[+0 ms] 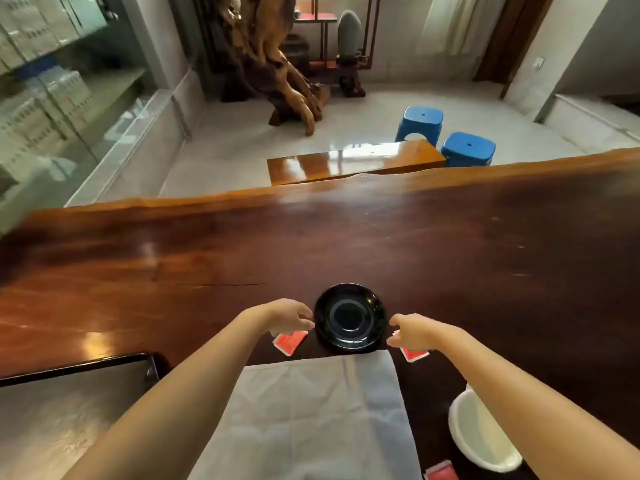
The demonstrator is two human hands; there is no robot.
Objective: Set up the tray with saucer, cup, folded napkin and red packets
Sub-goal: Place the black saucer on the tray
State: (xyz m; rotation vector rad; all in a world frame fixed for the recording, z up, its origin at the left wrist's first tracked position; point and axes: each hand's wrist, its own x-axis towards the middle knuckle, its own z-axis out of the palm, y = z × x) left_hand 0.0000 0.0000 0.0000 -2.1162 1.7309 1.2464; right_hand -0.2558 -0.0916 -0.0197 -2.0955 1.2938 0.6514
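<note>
A black saucer (349, 317) lies on the dark wooden table. My left hand (289, 316) is at its left rim and my right hand (412, 332) is just off its right rim, fingers curled toward it; neither visibly grips it. A red packet (289, 342) lies under my left hand, another red packet (414, 354) under my right, and a third red packet (441, 472) sits at the bottom edge. A pale blue napkin (311, 417) is spread flat in front of me. A white cup (479, 433) stands at the lower right. The tray (69, 403) is at the lower left.
The long wooden table (450, 244) stretches far to both sides. Beyond its far edge are a wooden bench (353, 164), two blue stools (467, 148) and a carved root sculpture (277, 64) on the tiled floor.
</note>
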